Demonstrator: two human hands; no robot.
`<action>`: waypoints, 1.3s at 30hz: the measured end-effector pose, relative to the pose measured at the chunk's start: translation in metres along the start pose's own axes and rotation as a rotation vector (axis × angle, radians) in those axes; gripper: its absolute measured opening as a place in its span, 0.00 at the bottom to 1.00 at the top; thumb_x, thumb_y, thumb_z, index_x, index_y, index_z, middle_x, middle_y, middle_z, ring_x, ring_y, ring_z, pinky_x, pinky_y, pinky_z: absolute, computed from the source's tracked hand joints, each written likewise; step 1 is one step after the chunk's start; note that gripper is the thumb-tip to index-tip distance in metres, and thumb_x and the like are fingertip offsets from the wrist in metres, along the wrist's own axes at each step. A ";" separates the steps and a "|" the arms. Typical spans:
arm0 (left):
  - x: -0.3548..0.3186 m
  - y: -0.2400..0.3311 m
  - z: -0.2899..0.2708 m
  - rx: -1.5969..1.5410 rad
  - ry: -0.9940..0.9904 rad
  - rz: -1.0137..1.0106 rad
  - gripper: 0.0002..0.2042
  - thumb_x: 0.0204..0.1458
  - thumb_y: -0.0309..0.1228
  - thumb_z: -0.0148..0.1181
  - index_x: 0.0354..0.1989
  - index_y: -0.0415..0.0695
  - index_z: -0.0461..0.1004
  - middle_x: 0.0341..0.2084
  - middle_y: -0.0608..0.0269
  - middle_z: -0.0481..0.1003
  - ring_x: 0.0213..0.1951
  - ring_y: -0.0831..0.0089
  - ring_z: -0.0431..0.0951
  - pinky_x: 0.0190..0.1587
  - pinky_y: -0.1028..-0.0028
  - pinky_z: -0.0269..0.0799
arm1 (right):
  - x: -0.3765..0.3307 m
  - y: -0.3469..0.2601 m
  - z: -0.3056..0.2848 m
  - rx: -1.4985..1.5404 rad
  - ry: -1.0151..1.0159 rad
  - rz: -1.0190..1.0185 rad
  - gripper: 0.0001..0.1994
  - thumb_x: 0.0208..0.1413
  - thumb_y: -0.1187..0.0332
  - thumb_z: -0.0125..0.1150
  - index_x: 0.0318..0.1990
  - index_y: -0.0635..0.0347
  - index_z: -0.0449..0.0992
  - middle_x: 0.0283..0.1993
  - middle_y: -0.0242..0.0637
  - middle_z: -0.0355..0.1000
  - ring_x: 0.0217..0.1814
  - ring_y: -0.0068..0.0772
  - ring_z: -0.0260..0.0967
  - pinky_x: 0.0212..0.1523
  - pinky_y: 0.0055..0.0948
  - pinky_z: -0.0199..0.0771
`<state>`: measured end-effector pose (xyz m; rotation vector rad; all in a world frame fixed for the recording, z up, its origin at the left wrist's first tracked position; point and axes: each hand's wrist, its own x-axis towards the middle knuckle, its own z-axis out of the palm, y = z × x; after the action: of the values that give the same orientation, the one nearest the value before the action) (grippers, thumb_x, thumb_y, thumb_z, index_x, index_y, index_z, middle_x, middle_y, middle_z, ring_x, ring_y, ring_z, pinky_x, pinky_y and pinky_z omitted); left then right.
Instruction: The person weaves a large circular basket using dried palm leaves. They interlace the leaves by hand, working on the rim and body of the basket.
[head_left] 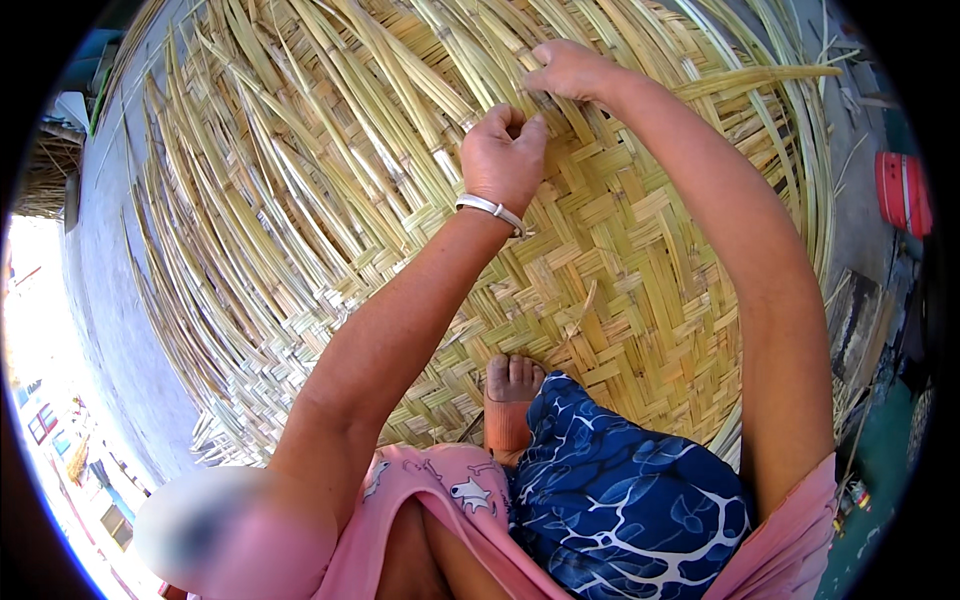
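Observation:
A wide mat (640, 300) of flat, split reed strips in a zigzag weave lies beneath me. Long unwoven strips (300, 130) fan out from it toward the far and left sides. At the edge of the woven part, my left hand (503, 160) is closed, thumb against curled fingers, on a reed strip. It wears a pale bangle (490, 207). Just beyond and to its right, my right hand (575, 72) pinches among the strips with bent fingers. Its fingertips are partly hidden, and a reed strip runs up to them.
My bare foot (509, 400) rests on the mat's near part, beside blue patterned cloth (620, 490) over my leg. A loose strip (755, 78) sticks out sideways at the right. A red bag-like thing (903, 193) stands at the far right. Grey floor (110, 310) borders the mat.

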<state>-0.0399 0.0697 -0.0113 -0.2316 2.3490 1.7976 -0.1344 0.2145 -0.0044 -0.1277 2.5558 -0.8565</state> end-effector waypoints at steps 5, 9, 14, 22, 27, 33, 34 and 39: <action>0.001 -0.003 0.003 -0.022 0.004 0.043 0.10 0.52 0.31 0.59 0.25 0.36 0.70 0.15 0.68 0.68 0.15 0.82 0.66 0.17 0.80 0.65 | -0.013 0.002 -0.004 0.121 0.005 -0.076 0.18 0.49 0.58 0.61 0.37 0.67 0.71 0.33 0.43 0.69 0.35 0.30 0.65 0.36 0.34 0.64; 0.002 -0.004 0.002 -0.023 0.007 0.010 0.11 0.51 0.32 0.60 0.26 0.36 0.71 0.15 0.65 0.70 0.16 0.79 0.68 0.20 0.77 0.66 | -0.017 0.008 -0.002 0.277 -0.013 -0.044 0.17 0.51 0.58 0.60 0.38 0.65 0.72 0.32 0.37 0.68 0.36 0.26 0.63 0.36 0.32 0.64; 0.006 -0.006 0.001 -0.066 0.002 -0.060 0.10 0.51 0.32 0.59 0.26 0.36 0.70 0.16 0.67 0.69 0.14 0.81 0.69 0.16 0.81 0.65 | -0.030 0.001 0.000 0.625 -0.016 0.077 0.14 0.53 0.60 0.59 0.40 0.59 0.73 0.34 0.28 0.69 0.37 0.21 0.64 0.36 0.27 0.65; 0.014 -0.004 0.006 -0.003 -0.010 -0.147 0.11 0.51 0.33 0.59 0.27 0.35 0.70 0.16 0.65 0.70 0.13 0.80 0.70 0.16 0.80 0.66 | -0.035 0.021 0.002 0.843 -0.070 0.053 0.13 0.53 0.58 0.60 0.41 0.54 0.73 0.36 0.24 0.71 0.39 0.17 0.67 0.40 0.23 0.68; 0.015 -0.007 0.011 0.334 -0.003 -0.012 0.10 0.50 0.33 0.57 0.34 0.38 0.74 0.21 0.58 0.74 0.24 0.66 0.77 0.28 0.70 0.72 | -0.032 0.029 0.001 0.917 -0.135 0.030 0.16 0.53 0.58 0.60 0.45 0.57 0.72 0.40 0.28 0.72 0.43 0.22 0.69 0.49 0.26 0.67; 0.009 -0.003 0.011 0.555 -0.114 0.160 0.10 0.49 0.33 0.56 0.38 0.44 0.76 0.36 0.51 0.74 0.39 0.55 0.75 0.43 0.63 0.70 | -0.034 0.031 0.001 0.917 -0.175 -0.020 0.17 0.53 0.60 0.60 0.47 0.59 0.71 0.42 0.31 0.71 0.45 0.22 0.68 0.52 0.27 0.66; 0.012 -0.005 0.009 0.536 -0.143 0.162 0.10 0.50 0.33 0.56 0.38 0.44 0.77 0.38 0.50 0.73 0.40 0.55 0.75 0.44 0.63 0.70 | -0.036 0.031 0.001 0.870 -0.159 -0.016 0.17 0.53 0.60 0.60 0.47 0.60 0.72 0.41 0.31 0.71 0.44 0.21 0.67 0.51 0.26 0.67; 0.025 -0.011 0.004 0.556 -0.253 0.151 0.11 0.50 0.33 0.55 0.40 0.42 0.76 0.35 0.49 0.75 0.36 0.56 0.77 0.41 0.65 0.71 | -0.057 0.031 0.016 0.617 0.258 0.001 0.15 0.50 0.64 0.62 0.44 0.62 0.74 0.37 0.30 0.71 0.38 0.21 0.66 0.42 0.24 0.67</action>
<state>-0.0618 0.0701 -0.0284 0.2389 2.6033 1.0719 -0.0746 0.2430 -0.0128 0.1844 2.3785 -1.7035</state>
